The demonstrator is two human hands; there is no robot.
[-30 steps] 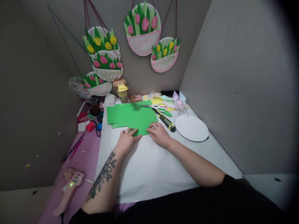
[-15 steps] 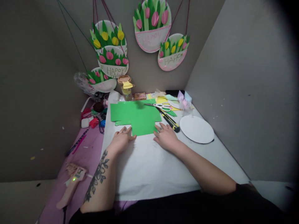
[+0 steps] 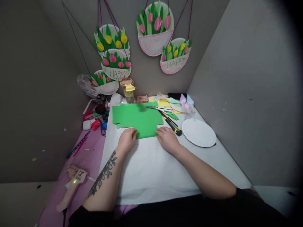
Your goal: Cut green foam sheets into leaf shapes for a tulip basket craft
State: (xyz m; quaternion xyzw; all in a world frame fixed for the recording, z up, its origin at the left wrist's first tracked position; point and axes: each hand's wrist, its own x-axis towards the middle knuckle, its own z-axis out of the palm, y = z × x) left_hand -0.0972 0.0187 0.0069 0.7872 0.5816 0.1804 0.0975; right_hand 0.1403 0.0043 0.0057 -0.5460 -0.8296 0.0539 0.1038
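Note:
Several sheets of green paper (image 3: 134, 115) lie on the white-covered table, and the nearest one (image 3: 146, 130) sticks out toward me. At its left edge my left hand (image 3: 127, 138) is closed, its fingertips pinching the paper. My right hand (image 3: 167, 138) is closed at the opposite edge, fingers drawn together on the sheet. White-handled scissors (image 3: 163, 109) rest partly over the green paper. Just beyond my right hand is a black and yellow utility knife (image 3: 174, 125). To the right lies a white paper plate (image 3: 199, 133).
A pink glue gun (image 3: 73, 187) with a green light lies on the purple surface at left, near pens (image 3: 79, 144) and small clutter. A lidded cup (image 3: 129, 91) stands at the back. Paper-plate flower baskets (image 3: 155, 42) hang on the wall.
Both hands have gone from fingers spread beside the near green sheet to fingers drawn in, gripping its side edges. The sheet has barely moved.

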